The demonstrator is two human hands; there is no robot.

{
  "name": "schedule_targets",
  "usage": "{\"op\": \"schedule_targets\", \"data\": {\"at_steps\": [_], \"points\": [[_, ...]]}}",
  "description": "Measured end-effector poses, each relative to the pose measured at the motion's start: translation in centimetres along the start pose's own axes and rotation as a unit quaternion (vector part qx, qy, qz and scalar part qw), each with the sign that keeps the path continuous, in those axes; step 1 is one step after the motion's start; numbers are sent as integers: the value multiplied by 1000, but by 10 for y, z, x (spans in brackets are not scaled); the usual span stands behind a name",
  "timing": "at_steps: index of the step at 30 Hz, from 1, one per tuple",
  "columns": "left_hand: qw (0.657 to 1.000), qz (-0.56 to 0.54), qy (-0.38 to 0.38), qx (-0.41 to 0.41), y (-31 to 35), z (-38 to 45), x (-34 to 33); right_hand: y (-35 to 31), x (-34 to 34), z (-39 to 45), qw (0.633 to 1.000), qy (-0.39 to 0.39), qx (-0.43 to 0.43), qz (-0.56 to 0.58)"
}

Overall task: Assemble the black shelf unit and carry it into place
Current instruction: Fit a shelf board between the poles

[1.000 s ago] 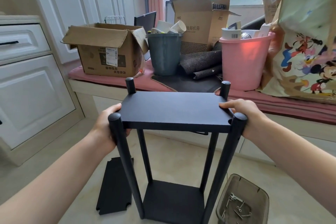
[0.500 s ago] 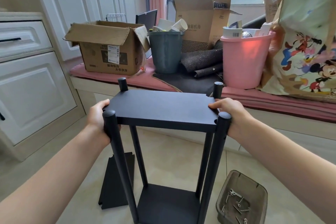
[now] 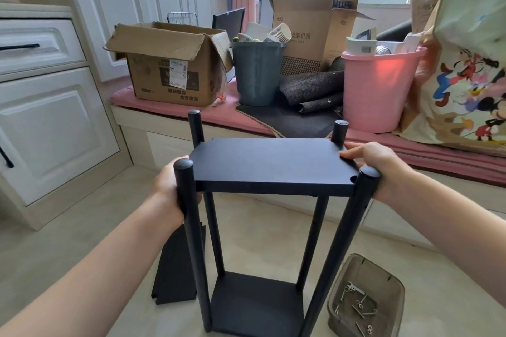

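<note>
Fingers (image 3: 351, 152) of the right hand (image 3: 380, 165) lie flat and pressed together on the right edge of the upper board of the black four-post shelf unit (image 3: 271, 167), thumb hidden beneath. Left hand (image 3: 171, 189) grips the opposite edge; its fingers are curled under the board and behind the near-left post, so their spread cannot be told. Both hands are closed on the unit.

Unit stands upright, directly ahead of the person, on the pale tiled floor (image 3: 82, 241), lower board at its base, four round posts projecting above the upper board.

Loose flat black panel (image 3: 175, 268) lies on the floor just left of the base. Brown plastic tray of metal screws (image 3: 364, 298) sits on the floor just right of it.

Beyond, a pink-cushioned window bench (image 3: 169, 107) carries an open brown cardboard box (image 3: 169, 68), a grey plastic bucket (image 3: 257, 74) and a pink plastic bucket (image 3: 375, 87). White panelled cabinet (image 3: 46, 123) stands at left.
</note>
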State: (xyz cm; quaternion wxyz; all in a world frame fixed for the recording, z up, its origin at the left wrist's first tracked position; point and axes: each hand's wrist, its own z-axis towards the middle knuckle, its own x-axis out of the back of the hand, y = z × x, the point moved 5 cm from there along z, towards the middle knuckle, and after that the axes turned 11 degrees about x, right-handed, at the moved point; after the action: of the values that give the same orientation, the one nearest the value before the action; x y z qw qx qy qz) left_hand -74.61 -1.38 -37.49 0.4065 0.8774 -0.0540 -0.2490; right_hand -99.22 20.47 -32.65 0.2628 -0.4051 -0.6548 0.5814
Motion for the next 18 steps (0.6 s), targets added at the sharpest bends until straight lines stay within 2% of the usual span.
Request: {"op": "schedule_targets", "data": {"at_steps": [7,14,18], "points": [[1000,-3,-3,-14,-3,1,4,3,2,-5,998,-45,34,11],[1000,-24,2,-18,-15,9,11,20,12,-2,999,-4,35,7],[999,-26,1,-37,-22,14,16,36,13,-1,999,-5,21,35]]}}
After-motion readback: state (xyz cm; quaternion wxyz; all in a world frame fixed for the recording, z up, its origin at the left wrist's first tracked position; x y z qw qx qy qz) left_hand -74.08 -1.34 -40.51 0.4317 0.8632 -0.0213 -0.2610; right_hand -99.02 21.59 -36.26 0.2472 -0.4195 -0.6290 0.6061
